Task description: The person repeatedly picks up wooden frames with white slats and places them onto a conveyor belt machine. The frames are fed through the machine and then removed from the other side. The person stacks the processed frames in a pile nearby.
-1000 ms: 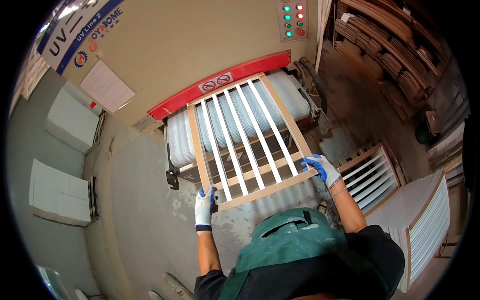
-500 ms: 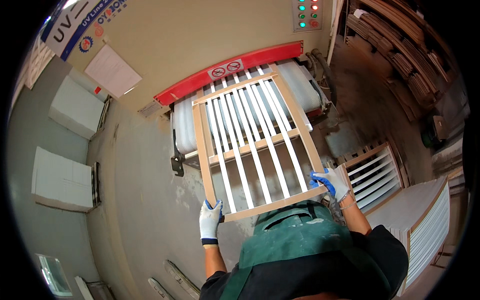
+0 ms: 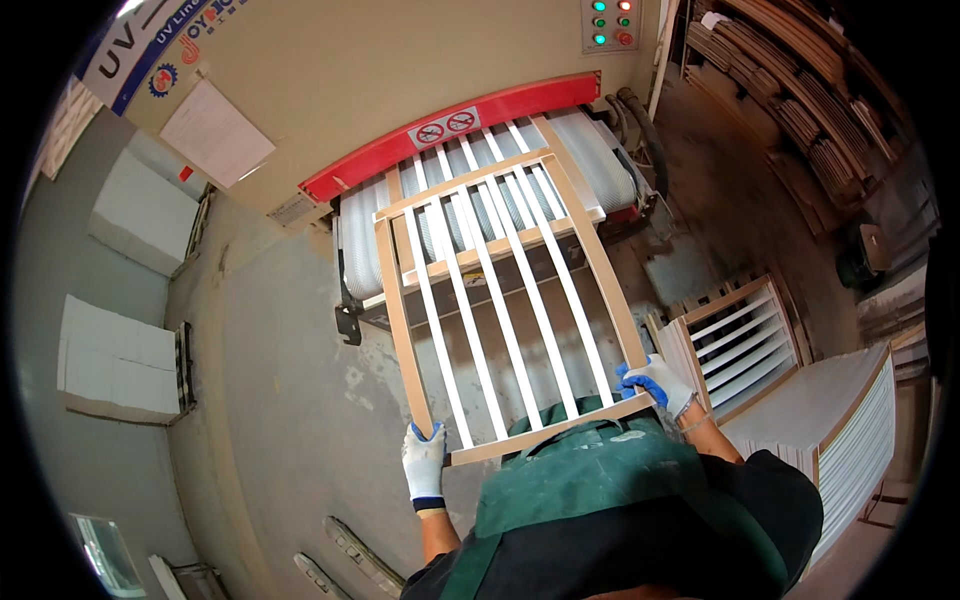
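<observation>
- Our left hand (image 3: 424, 455), gloved white and blue, sits at seven o'clock, pinching the near-left corner of a slatted frame (image 3: 499, 311).
- Our right hand (image 3: 660, 383), gloved alike, pinches its near-right corner at four o'clock.
- We hold this frame, brown-edged with white slats, at the centre; its far end overlaps a second frame (image 3: 556, 145) at twelve o'clock, lying on a ribbed belt (image 3: 365, 252) and reaching under a red bar (image 3: 365, 160).
- On that bar we see a sticker (image 3: 445, 128) with two crossed-out circles.
- At ten o'clock, a blue-and-white sign (image 3: 135, 55) carries large dark lettering; below it hangs a paper sheet (image 3: 217, 133), its print too faint to read.
- At one o'clock, a button panel (image 3: 611, 25) shows green and red lights.
- At three o'clock, we see more slatted frames (image 3: 745, 340).
</observation>
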A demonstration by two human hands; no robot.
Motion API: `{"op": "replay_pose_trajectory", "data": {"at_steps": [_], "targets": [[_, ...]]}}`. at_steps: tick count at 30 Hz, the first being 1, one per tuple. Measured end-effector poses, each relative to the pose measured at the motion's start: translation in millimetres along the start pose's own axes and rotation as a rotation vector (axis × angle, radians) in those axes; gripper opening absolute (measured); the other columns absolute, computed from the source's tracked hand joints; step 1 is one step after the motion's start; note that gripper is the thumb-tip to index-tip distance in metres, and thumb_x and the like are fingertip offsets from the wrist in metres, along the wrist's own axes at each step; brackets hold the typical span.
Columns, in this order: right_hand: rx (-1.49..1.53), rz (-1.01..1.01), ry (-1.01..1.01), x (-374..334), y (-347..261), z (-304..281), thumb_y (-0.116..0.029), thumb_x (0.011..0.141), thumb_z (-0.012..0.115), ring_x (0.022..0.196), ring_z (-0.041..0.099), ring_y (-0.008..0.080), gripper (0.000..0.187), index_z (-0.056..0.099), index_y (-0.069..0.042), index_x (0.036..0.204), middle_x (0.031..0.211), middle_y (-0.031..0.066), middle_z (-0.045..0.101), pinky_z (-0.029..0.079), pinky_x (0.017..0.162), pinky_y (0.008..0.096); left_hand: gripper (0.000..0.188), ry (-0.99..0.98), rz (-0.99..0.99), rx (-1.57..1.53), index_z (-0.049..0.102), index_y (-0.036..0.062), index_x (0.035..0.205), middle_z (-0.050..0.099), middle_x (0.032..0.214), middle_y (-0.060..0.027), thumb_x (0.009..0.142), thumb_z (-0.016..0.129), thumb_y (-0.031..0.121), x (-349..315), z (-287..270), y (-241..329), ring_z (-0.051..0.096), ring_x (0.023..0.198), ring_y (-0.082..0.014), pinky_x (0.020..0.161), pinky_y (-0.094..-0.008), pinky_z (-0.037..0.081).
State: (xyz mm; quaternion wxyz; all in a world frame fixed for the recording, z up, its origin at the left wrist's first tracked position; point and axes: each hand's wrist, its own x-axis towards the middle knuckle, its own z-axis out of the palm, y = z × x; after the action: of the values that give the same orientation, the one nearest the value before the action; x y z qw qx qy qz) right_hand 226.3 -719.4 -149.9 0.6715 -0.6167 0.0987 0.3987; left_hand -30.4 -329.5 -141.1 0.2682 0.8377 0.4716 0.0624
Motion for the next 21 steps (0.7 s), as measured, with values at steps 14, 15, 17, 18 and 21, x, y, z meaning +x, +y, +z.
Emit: {"op": "replay_pose_trajectory", "data": {"at_steps": [14, 15, 17, 18, 21], "targets": [[0.004, -0.032, 0.094, -7, 18, 8, -0.005, 0.084, 0.072, 0.06, 0.064, 0.0156, 0.016, 0.067, 0.003, 0.097, 0.076, 0.0087, 0.067, 0.051, 0.052, 0.0266, 0.043, -0.111, -0.1, -0.094, 0.065, 0.0024, 0.108, 0.07, 0.103, -0.023, 0.086, 0.075, 0.038, -6, -1, -7, 0.067, 0.099, -0.0409, 0.087, -0.0481, 0.052], [-0.009, -0.04, 0.101, -5, 20, 7, -0.005, 0.084, 0.072, 0.059, 0.063, 0.0151, 0.015, 0.067, 0.002, 0.096, 0.075, 0.0085, 0.066, 0.051, 0.052, 0.0265, 0.043, -0.116, -0.113, -0.099, 0.065, 0.0023, 0.108, 0.07, 0.103, -0.0229, 0.086, 0.075, 0.038, -6, 0, -8, 0.067, 0.099, -0.0409, 0.087, -0.0481, 0.052], [-0.034, -0.057, 0.118, -4, 23, 7, -0.005, 0.083, 0.072, 0.056, 0.061, 0.0142, 0.014, 0.067, 0.002, 0.094, 0.073, 0.0081, 0.066, 0.05, 0.051, 0.0263, 0.043, -0.128, -0.135, -0.111, 0.066, 0.0021, 0.109, 0.07, 0.103, -0.0229, 0.086, 0.075, 0.038, -6, -1, -6, 0.067, 0.1, -0.0409, 0.088, -0.0481, 0.052], [-0.033, -0.063, 0.121, -5, 24, 7, -0.005, 0.083, 0.071, 0.055, 0.061, 0.014, 0.014, 0.067, 0.002, 0.094, 0.073, 0.0081, 0.066, 0.05, 0.05, 0.0262, 0.043, -0.113, -0.124, -0.116, 0.066, 0.0017, 0.109, 0.07, 0.102, -0.0227, 0.086, 0.075, 0.038, -8, -2, -6, 0.067, 0.1, -0.0407, 0.088, -0.0481, 0.052], [-0.027, -0.073, 0.128, -7, 23, 9, -0.004, 0.082, 0.071, 0.054, 0.06, 0.0134, 0.013, 0.067, 0.002, 0.093, 0.072, 0.0081, 0.066, 0.049, 0.049, 0.0262, 0.042, -0.072, -0.095, -0.122, 0.066, 0.0008, 0.107, 0.071, 0.1, -0.0221, 0.086, 0.075, 0.036, -12, -4, 1, 0.068, 0.099, -0.0402, 0.087, -0.0477, 0.052]]}}
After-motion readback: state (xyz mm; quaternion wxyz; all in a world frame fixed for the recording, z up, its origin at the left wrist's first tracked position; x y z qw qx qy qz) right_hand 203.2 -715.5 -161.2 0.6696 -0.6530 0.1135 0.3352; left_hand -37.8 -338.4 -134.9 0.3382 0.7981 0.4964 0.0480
